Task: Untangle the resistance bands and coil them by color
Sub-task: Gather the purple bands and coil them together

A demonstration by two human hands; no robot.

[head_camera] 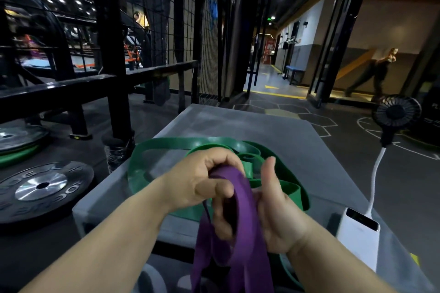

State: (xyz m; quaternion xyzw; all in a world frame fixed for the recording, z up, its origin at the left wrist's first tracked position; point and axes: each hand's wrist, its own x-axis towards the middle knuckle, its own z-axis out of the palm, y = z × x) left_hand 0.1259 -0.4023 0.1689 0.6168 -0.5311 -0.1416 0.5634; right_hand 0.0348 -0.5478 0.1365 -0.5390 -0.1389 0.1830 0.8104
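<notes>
A purple resistance band [245,228] is wrapped in loops around the fingers of my right hand [278,216], and its loose ends hang down past the front of the grey box. My left hand [202,181] grips the top of the purple band, fingers curled over it. My right thumb points up beside the band. Behind both hands a green resistance band [147,157] lies in loose tangled loops on the grey box top [273,131].
A white power bank [359,238] lies at the box's right edge, cabled to a small black fan [396,113]. Black weight plates [40,188] lie on the floor to the left. A black rack [112,54] and wire mesh stand behind. A person walks at far right.
</notes>
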